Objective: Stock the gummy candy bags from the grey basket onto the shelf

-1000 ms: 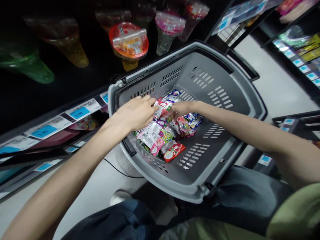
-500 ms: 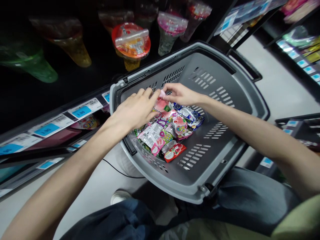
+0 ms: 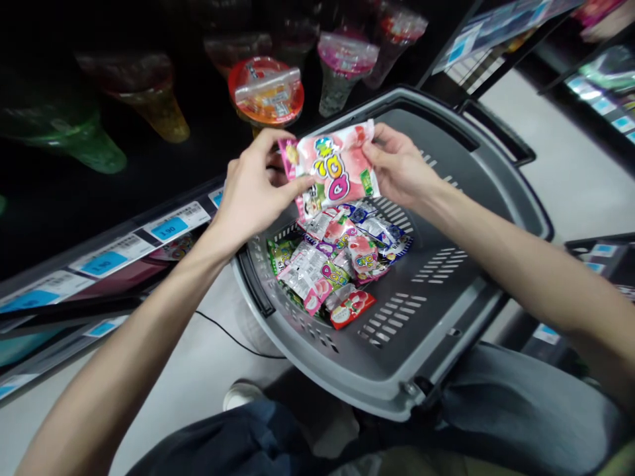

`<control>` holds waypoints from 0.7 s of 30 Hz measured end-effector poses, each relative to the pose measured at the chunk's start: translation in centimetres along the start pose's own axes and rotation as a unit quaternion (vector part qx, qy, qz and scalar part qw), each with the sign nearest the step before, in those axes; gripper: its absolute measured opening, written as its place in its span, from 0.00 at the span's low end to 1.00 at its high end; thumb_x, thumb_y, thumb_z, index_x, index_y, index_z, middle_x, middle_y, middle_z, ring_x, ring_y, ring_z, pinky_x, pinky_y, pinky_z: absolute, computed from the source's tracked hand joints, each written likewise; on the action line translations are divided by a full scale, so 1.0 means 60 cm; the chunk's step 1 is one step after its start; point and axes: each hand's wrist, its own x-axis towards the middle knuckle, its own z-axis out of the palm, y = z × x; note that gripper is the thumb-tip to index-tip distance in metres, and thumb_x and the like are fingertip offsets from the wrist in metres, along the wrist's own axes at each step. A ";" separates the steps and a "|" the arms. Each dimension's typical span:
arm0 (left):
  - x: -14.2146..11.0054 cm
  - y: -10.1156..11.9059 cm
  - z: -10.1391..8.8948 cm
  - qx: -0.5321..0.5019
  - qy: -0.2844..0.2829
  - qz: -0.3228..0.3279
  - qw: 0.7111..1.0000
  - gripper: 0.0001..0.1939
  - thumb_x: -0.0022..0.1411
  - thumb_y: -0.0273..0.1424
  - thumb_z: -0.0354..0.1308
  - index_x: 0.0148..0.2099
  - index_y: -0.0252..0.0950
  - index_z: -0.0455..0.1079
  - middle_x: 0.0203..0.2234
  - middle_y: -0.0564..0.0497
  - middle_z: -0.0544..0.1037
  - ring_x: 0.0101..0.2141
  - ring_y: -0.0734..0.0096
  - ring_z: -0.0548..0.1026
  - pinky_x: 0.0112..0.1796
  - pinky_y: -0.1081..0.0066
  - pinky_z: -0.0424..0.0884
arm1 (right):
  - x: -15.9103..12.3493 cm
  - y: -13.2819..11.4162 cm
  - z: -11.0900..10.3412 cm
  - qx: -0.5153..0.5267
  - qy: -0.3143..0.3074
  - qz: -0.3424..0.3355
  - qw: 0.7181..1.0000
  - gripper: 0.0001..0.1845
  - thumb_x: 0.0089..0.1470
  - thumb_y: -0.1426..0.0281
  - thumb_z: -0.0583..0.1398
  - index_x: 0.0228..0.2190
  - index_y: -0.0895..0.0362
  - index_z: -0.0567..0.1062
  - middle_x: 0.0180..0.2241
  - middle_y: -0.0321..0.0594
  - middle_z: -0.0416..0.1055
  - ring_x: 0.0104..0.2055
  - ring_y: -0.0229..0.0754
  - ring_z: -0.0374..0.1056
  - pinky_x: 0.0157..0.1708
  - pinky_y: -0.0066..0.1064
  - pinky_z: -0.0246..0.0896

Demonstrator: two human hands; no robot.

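Above the grey shopping basket I hold up a pink and white candy packet between both hands. My left hand grips its left end, thumb across the front. At the right end my right hand pinches the edge, its fingertips partly behind the packet. Below, in the left part of the basket, lies a pile of candy packets, with pink, white, green and blue wrappers. A red packet lies at the pile's near edge.
Dark shelving with price tags runs along the left. Cups with clear lids, one with an orange-red lid, stand on it just behind the basket. A thin black cable crosses the floor. More shelves with tags stand at the right.
Both hands have risen from the pile with the pink candy packet, which now faces me spread between them. The other packets still lie in the basket.
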 end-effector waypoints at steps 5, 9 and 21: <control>0.004 -0.012 0.003 -0.058 0.002 0.001 0.998 0.17 0.64 0.36 0.59 0.55 0.41 0.66 0.40 0.49 0.80 0.38 0.67 0.78 0.38 0.64 0.78 | 0.000 -0.012 -0.030 -0.026 -0.057 0.045 0.997 0.24 0.48 0.53 0.69 0.42 0.50 0.72 0.42 0.37 0.76 0.48 0.47 0.73 0.44 0.41 0.74; 0.003 -0.010 0.007 -0.057 0.011 0.039 0.998 0.13 0.64 0.35 0.58 0.49 0.37 0.72 0.41 0.47 0.80 0.40 0.66 0.78 0.40 0.66 0.77 | -0.007 -0.019 -0.036 -0.083 -0.180 0.087 0.976 0.30 0.42 0.57 0.72 0.45 0.54 0.73 0.42 0.38 0.75 0.47 0.46 0.74 0.45 0.40 0.74; -0.013 0.027 0.004 -0.086 -0.035 0.057 0.994 0.16 0.63 0.42 0.61 0.47 0.37 0.75 0.36 0.48 0.81 0.37 0.67 0.78 0.39 0.68 0.76 | -0.055 -0.026 0.058 -0.154 -0.131 0.003 0.979 0.25 0.51 0.47 0.67 0.30 0.57 0.74 0.25 0.37 0.69 0.34 0.41 0.70 0.34 0.33 0.73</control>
